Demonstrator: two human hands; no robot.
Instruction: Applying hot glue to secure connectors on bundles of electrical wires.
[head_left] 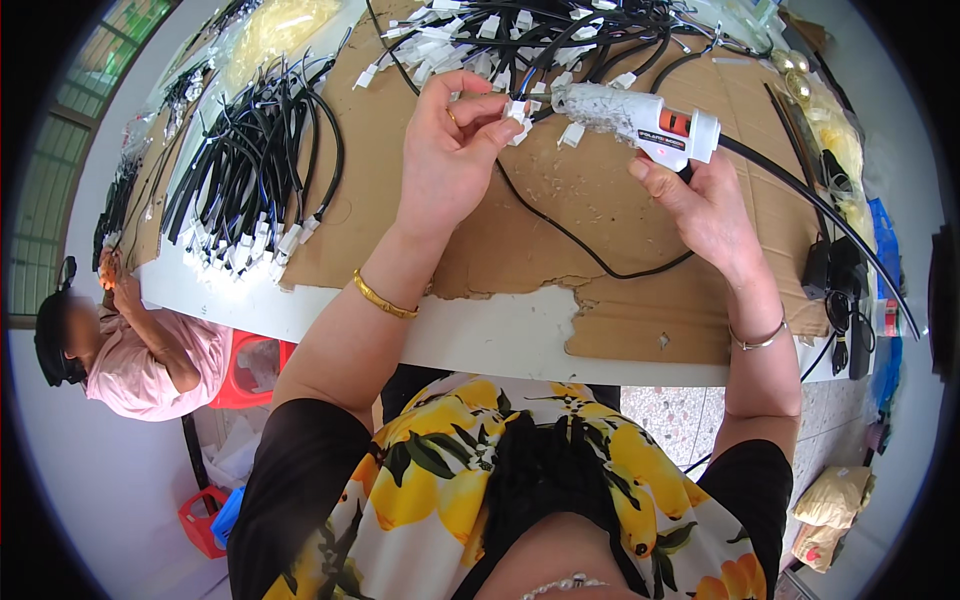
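Left hand (450,160): white plastic connector (517,110) pinched.
Right hand (706,208): white pistol-shaped glue gun (628,113) gripped, pointed left toward connector.

A wiring workshop — cardboard (685,305) over the white worktable (480,330), bundles of black cables (245,150) left and far, a glue gun (625,120) near the far ones — and a co-worker (165,365) at left.

The glue gun (640,116) and connector (517,111) look like smooth plastic, the cardboard (600,205) matt paper.
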